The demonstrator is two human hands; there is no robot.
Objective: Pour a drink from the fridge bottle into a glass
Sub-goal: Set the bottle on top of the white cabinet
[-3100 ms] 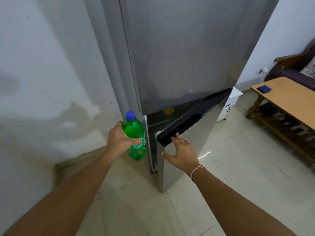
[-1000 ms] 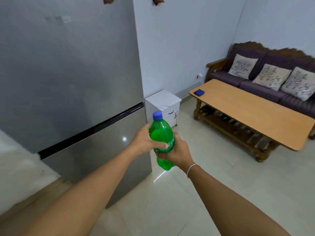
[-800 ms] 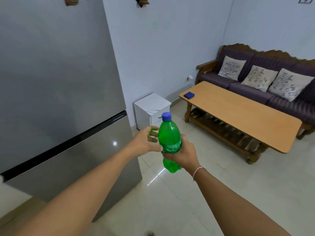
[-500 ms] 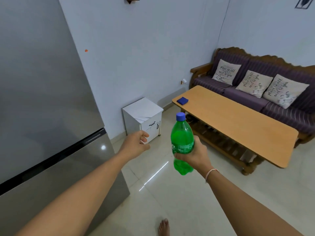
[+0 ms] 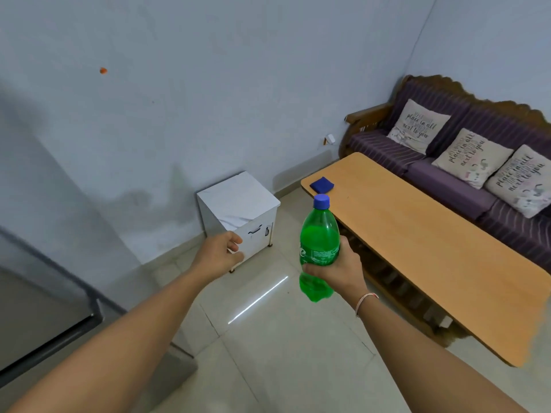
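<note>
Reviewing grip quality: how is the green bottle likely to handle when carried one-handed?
The green bottle looks nearly full, so probably heavy for its size. The right hand grips its lower body, so it may feel top-heavy. Its blue cap is on, so spilling seems unlikely.

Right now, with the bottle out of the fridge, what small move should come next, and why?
Probably carry the green bottle toward the wooden table and set it down. The right hand holds it upright, its blue cap is on, the left hand is free, and no glass is in view.

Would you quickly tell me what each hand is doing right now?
Left hand: loosely curled, holding nothing.
Right hand: closed around the green bottle, held upright, cap on.
</note>
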